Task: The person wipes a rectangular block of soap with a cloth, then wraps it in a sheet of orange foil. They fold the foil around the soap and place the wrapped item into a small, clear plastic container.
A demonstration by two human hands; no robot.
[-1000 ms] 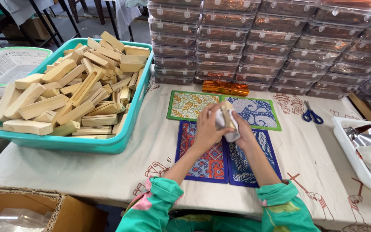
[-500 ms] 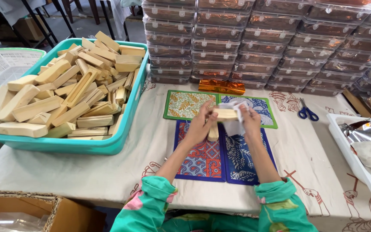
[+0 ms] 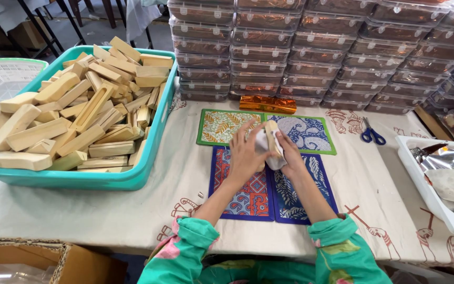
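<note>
We see the left hand [image 3: 245, 158] and right hand [image 3: 289, 153] with fingers closed on a wooden block [image 3: 272, 138] and white cloth [image 3: 262, 144] (above the patterned mats [image 3: 248, 194]); a loose grip could drop the block onto the tabletop [image 3: 106, 210]

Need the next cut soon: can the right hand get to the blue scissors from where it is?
Probably yes. The blue scissors lie flat on the cloth to the right of the right hand, with bare cloth between them. But that hand's grip is busy with the wooden piece and white wrap, shared with the left hand.
</note>
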